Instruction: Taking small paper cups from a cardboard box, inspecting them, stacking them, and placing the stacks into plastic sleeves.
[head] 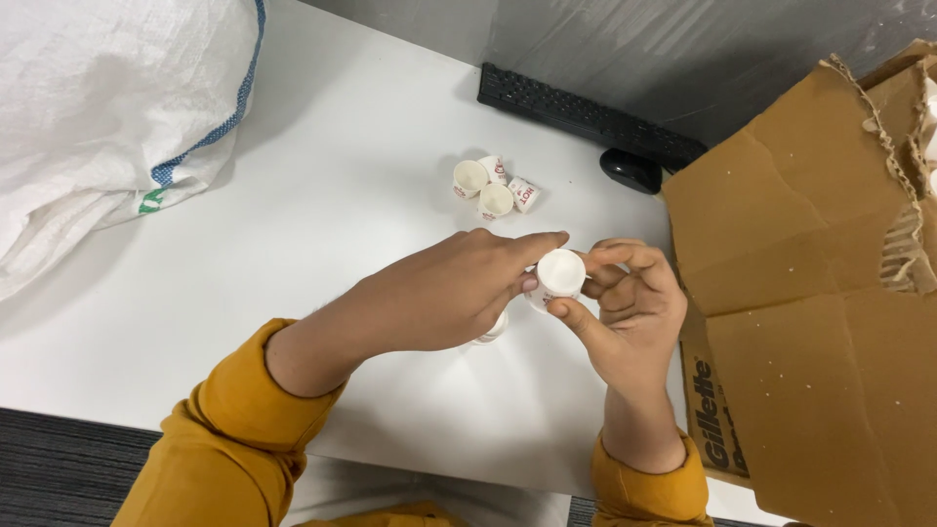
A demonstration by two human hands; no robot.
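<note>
Right hand [630,312] pinching small white cup [559,275] | left hand [459,288] fingertips on cup rim | white table [342,195]

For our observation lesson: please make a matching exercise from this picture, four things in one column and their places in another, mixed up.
Things:
1. woven sack
2. keyboard
3. torn cardboard box
4. small white cup

Places:
A. between the fingertips of both hands
B. right edge of the table
C. far edge, beside a black mouse
D. far left corner

Pairs: 1-D, 2-C, 3-B, 4-A
</note>
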